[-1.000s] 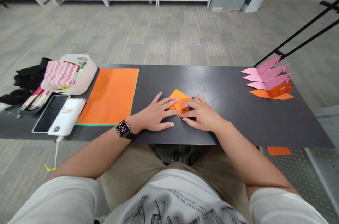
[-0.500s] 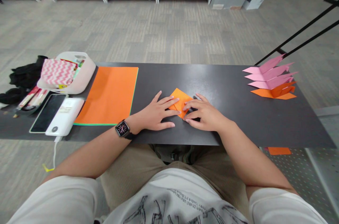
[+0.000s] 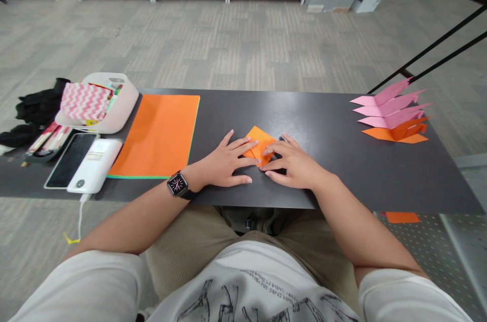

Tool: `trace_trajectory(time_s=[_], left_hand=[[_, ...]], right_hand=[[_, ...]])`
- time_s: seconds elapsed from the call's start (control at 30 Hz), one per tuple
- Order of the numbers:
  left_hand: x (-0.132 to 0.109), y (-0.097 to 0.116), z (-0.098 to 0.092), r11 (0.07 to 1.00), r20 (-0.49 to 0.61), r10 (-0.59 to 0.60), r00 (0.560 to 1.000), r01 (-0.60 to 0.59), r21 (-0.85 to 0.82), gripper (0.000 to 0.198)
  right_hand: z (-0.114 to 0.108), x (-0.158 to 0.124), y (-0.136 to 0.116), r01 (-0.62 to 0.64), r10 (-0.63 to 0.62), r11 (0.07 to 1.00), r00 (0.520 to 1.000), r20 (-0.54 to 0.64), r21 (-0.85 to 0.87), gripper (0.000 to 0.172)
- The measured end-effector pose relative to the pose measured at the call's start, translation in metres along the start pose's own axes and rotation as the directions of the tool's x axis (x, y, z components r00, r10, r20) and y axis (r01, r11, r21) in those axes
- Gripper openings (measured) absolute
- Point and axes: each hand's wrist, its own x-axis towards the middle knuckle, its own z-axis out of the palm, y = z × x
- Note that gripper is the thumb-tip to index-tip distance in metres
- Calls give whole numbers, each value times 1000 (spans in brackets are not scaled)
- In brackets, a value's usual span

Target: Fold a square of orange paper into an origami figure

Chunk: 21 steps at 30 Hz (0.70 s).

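A small folded orange paper point(image 3: 259, 140) lies on the dark table point(image 3: 335, 159) in front of me. My left hand point(image 3: 222, 163), with a watch on its wrist, lies flat with fingers spread, pressing down the paper's left part. My right hand point(image 3: 292, 162) rests flat beside it, its fingertips pressing the paper's right and near edge. Most of the paper's near half is hidden under my fingers.
A stack of large orange sheets point(image 3: 160, 134) lies left of my hands. Further left are a white power bank point(image 3: 95, 165), a phone point(image 3: 71, 159) and a white basket point(image 3: 122, 109) with a zigzag pouch. Folded pink and orange paper pieces point(image 3: 391, 116) sit at the far right.
My right fingertips slid a little along the paper's near edge; my left hand stayed put. The view shifted slightly.
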Motion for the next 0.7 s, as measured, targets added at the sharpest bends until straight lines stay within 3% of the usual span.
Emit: trace_trajectory(time_s=[0.17, 0.37, 0.7], left_hand=[[0, -1, 3, 1000, 1, 6, 1000, -6, -5, 59], [0, -3, 2, 1000, -8, -2, 1000, 1, -24, 52], [1, -4, 2, 999, -48, -11, 999, 10, -35, 47]], right_hand=[[1, 0, 3, 4, -4, 1000, 1000, -21, 2, 27], [3, 0, 0, 10, -11, 998, 1000, -22, -56, 19], [4, 2, -2, 19, -20, 997, 1000, -22, -71, 18]])
